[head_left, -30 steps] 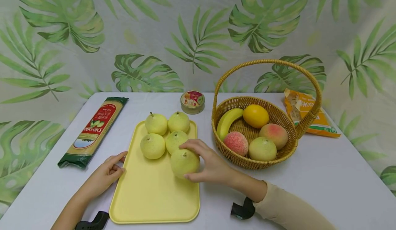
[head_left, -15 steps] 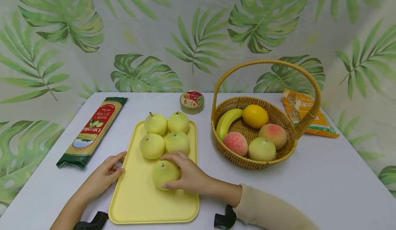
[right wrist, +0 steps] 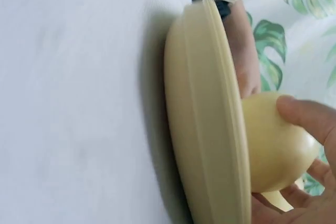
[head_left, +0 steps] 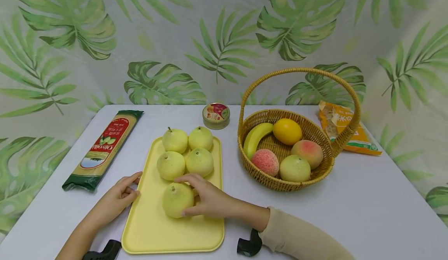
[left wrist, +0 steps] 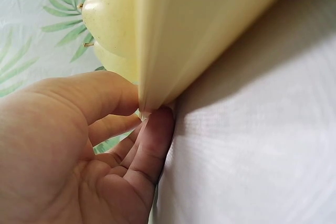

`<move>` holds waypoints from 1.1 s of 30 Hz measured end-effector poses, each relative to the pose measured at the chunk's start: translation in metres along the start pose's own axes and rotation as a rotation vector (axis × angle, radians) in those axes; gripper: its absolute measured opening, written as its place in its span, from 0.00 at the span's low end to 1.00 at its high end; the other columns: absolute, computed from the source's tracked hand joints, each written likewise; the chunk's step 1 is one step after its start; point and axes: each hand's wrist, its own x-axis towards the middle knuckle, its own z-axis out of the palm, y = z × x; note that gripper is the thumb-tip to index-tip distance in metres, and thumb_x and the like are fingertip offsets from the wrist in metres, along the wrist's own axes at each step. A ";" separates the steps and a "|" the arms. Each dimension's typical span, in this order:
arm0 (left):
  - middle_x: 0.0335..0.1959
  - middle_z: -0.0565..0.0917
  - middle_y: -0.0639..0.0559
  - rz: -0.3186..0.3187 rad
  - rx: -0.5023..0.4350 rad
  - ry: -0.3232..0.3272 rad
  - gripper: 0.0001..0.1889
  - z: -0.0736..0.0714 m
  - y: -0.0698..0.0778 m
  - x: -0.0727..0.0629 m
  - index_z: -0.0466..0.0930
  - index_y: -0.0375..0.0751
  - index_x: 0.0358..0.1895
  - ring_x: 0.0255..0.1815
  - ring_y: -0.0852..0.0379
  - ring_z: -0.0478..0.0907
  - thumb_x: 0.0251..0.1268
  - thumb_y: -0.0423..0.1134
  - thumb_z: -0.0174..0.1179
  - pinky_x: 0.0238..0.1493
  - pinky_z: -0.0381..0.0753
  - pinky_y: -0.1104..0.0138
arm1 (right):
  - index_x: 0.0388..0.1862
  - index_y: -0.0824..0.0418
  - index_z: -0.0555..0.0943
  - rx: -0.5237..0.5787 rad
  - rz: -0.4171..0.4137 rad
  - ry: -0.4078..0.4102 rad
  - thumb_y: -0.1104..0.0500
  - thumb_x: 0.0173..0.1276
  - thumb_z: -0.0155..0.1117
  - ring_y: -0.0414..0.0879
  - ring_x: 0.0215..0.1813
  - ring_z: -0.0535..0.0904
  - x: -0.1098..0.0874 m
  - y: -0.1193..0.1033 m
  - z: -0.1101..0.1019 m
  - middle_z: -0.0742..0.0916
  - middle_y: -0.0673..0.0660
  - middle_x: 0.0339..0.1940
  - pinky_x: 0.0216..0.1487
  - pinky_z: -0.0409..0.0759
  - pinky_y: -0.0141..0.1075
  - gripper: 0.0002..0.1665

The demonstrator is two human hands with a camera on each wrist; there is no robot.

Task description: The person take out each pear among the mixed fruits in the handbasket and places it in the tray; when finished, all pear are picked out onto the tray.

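Note:
A yellow tray point(head_left: 175, 232) lies on the table, with several round yellow-green pears on its far half. My left hand point(head_left: 117, 199) is at the tray's left edge; in the left wrist view its thumb and fingers pinch the rim. On the tray's near half, my right hand point(head_left: 210, 198) holds a round pear point(head_left: 177, 200) from its right side, thumb at the near side and fingers at the far side. The right wrist view shows the thumb on this pear point(right wrist: 275, 145) just above the tray rim point(right wrist: 231, 103).
A wicker basket point(head_left: 246, 166) with a tall handle stands right of the tray, holding a banana, a lemon, peaches and a green fruit. Behind it lies an orange bag point(head_left: 360, 141). A round tin point(head_left: 216, 116) sits at the back, and a pasta packet point(head_left: 105, 147) lies on the left.
My right hand has carried the pear leftward and slightly nearer, from the tray's right side to its middle. My left hand stays at the tray's left edge.

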 end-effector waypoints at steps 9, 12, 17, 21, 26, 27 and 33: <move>0.50 0.67 0.41 -0.029 0.001 -0.004 0.27 -0.001 0.000 -0.003 0.57 0.34 0.66 0.36 0.60 0.69 0.65 0.33 0.51 0.34 0.72 0.71 | 0.63 0.53 0.62 0.016 -0.018 0.118 0.57 0.50 0.71 0.39 0.53 0.66 0.013 0.002 0.024 0.67 0.51 0.56 0.42 0.73 0.26 0.42; 0.50 0.67 0.41 -0.026 0.003 0.003 0.27 -0.001 -0.001 -0.004 0.57 0.33 0.66 0.35 0.60 0.69 0.64 0.33 0.51 0.34 0.72 0.71 | 0.64 0.52 0.61 -0.050 -0.018 0.150 0.54 0.51 0.70 0.38 0.55 0.65 0.016 0.001 0.028 0.66 0.51 0.58 0.47 0.70 0.27 0.42; 0.49 0.67 0.41 -0.011 -0.001 0.010 0.27 -0.002 -0.001 -0.004 0.57 0.33 0.66 0.35 0.61 0.69 0.64 0.32 0.51 0.33 0.72 0.71 | 0.66 0.53 0.59 -0.133 -0.014 0.140 0.50 0.53 0.68 0.38 0.59 0.63 0.015 -0.003 0.026 0.66 0.50 0.60 0.56 0.63 0.30 0.44; 0.50 0.67 0.41 0.002 -0.004 0.010 0.27 -0.002 0.000 -0.005 0.57 0.32 0.66 0.35 0.61 0.68 0.65 0.32 0.51 0.33 0.72 0.71 | 0.67 0.54 0.58 -0.123 -0.028 0.122 0.48 0.55 0.66 0.41 0.60 0.63 0.006 -0.011 0.012 0.65 0.49 0.62 0.58 0.63 0.34 0.43; 0.50 0.67 0.42 -0.009 0.016 0.006 0.27 0.000 -0.001 -0.004 0.58 0.34 0.66 0.35 0.61 0.69 0.64 0.32 0.51 0.34 0.72 0.71 | 0.64 0.55 0.60 -0.117 -0.114 0.158 0.53 0.59 0.64 0.42 0.62 0.62 -0.020 -0.025 -0.018 0.66 0.49 0.62 0.58 0.63 0.39 0.37; 0.50 0.67 0.42 -0.011 0.024 0.006 0.27 0.000 -0.001 -0.003 0.58 0.35 0.66 0.35 0.61 0.69 0.64 0.33 0.51 0.34 0.72 0.71 | 0.64 0.56 0.61 -0.141 -0.141 0.174 0.53 0.59 0.64 0.43 0.62 0.61 -0.027 -0.028 -0.026 0.66 0.50 0.62 0.59 0.62 0.40 0.36; 0.49 0.68 0.42 -0.002 0.032 0.011 0.27 0.000 0.000 0.000 0.58 0.33 0.65 0.35 0.61 0.69 0.64 0.32 0.52 0.33 0.72 0.71 | 0.62 0.63 0.62 -0.354 -0.348 0.337 0.47 0.63 0.58 0.52 0.63 0.61 -0.070 -0.029 -0.072 0.69 0.59 0.61 0.62 0.57 0.39 0.35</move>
